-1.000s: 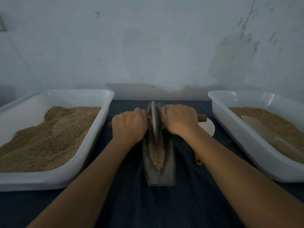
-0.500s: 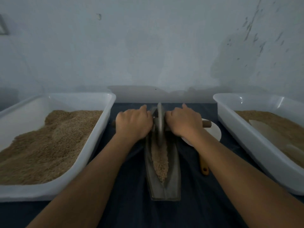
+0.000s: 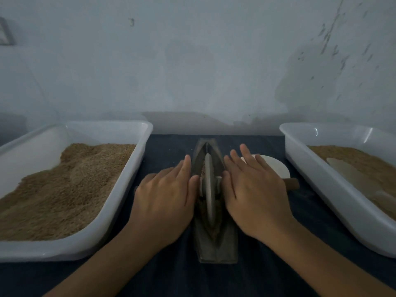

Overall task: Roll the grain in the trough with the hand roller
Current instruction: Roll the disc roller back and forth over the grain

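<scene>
We found the dark trough lying lengthwise on the dark-covered counter, its near end blunt and its far end tapering to a point close to the wall. The hand roller stood on edge in the trough's groove, a pale disc about midway along, with grain showing as a brownish strip beside and just near of the disc. Our left hand lay flat over the axle on the left of the disc, fingers straight and pointing away, the grip not closed around anything. Our right hand lay the same way on the right, fingers extended and slightly spread, palm pressing down on the axle; the wooden handle end stuck out past its right edge.

A white tray heaped with grain sat to the left, its right rim near the left hand with a narrow strip of dark cloth between. Another white tray sat to the right, holding grain and a pale scoop (its outline was hard to make out). A round white dish lay just beyond the right hand's fingers. Some trough length lay free both far and near of the disc.
</scene>
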Action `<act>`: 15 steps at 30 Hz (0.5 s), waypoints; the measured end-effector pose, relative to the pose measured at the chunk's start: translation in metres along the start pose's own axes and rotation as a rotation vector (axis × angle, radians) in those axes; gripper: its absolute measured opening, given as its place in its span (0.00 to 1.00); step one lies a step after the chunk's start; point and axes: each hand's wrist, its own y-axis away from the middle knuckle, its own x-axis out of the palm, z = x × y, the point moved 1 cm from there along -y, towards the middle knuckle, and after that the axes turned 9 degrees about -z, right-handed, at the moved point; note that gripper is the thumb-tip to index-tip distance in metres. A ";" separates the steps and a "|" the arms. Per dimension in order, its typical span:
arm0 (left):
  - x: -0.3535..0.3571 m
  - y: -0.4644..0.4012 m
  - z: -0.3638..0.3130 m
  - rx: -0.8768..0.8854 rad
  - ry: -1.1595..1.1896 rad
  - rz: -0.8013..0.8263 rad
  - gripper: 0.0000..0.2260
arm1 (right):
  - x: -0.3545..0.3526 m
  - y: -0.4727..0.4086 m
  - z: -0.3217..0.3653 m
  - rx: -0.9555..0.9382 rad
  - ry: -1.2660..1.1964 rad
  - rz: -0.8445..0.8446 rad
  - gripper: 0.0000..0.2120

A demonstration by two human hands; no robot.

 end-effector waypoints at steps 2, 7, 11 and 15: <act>-0.001 0.001 0.000 -0.002 0.016 0.024 0.27 | -0.002 -0.005 0.003 0.002 0.012 0.050 0.35; 0.043 -0.067 0.003 -0.079 -0.214 0.147 0.24 | 0.037 -0.073 -0.014 0.183 -0.012 0.273 0.31; 0.072 -0.123 0.006 -0.202 -0.274 0.275 0.13 | 0.063 -0.123 -0.031 0.362 -0.061 0.357 0.24; 0.062 -0.106 -0.002 -0.161 -0.294 0.187 0.20 | 0.051 -0.102 -0.026 0.348 -0.074 0.358 0.23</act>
